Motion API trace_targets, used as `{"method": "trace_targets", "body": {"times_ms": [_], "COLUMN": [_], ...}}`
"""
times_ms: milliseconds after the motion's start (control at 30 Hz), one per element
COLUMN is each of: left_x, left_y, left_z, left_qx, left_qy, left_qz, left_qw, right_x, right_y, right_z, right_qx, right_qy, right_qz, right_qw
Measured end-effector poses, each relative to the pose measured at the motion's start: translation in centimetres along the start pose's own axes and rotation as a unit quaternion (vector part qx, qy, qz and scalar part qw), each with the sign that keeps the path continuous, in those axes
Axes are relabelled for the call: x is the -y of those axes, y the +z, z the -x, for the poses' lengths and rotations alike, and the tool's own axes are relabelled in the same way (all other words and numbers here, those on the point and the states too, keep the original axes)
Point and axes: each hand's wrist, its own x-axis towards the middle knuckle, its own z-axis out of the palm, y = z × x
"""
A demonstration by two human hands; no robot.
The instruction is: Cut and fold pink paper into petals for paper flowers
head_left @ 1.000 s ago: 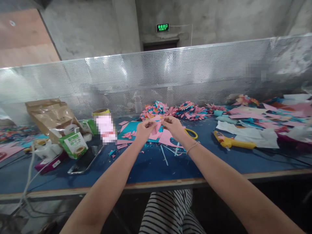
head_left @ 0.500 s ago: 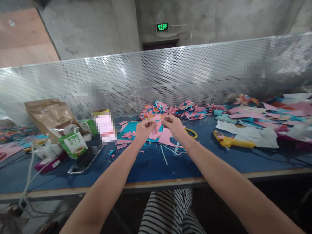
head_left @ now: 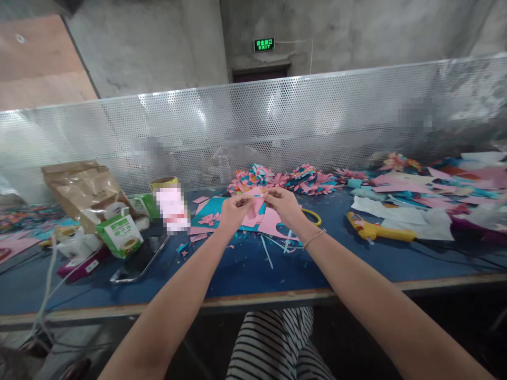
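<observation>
Between my two hands is a small piece of pink paper (head_left: 254,207), held above the table. My left hand (head_left: 234,212) pinches its left side with thumb and fingers. On the other side my right hand (head_left: 282,205) grips the paper near its upper right, fingers closed. Beneath lie a blue paper sheet (head_left: 218,206) and a pink sheet with a cut-out (head_left: 271,221), along with pink scraps (head_left: 209,218). A yellow scissor handle (head_left: 312,215) shows partly behind my right wrist. Piles of pink and blue paper flowers (head_left: 311,180) sit just beyond my hands.
To the right lies a yellow glue gun (head_left: 380,231) with a black cord, near white tissue (head_left: 400,216) and paper offcuts. At left stand a brown paper bag (head_left: 85,190), a green-white carton (head_left: 120,235), a phone (head_left: 138,261) and a purple power strip (head_left: 85,265). A perforated metal screen (head_left: 317,121) runs behind.
Almost nothing differs. Both hands stay in the same place with the pink paper between them; its upper part looks slightly more spread toward the left.
</observation>
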Motion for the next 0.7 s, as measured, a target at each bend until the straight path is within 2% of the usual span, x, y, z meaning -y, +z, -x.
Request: {"method": "trace_targets", "body": {"times_ms": [167, 367, 700], "left_x": [0.4, 0.57, 0.25], "left_y": [-0.08, 0.0, -0.01], "left_z": [-0.21, -0.24, -0.2], "left_qx": [-0.016, -0.009, 0.002], "left_qy": [-0.013, -0.013, -0.003], "left_qz": [0.012, 0.023, 0.029], "left_qw": [1.0, 1.0, 1.0], "right_x": [-0.07, 0.2, 0.02], "right_y": [-0.28, -0.18, -0.31], "right_z": [0.06, 0.26, -0.03], "right_qx": [0.028, 0.01, 0.018], "right_qy": [0.023, 0.03, 0.036], "right_qz": [-0.035, -0.02, -0.03], "right_qw": [0.999, 0.999, 0.999]}}
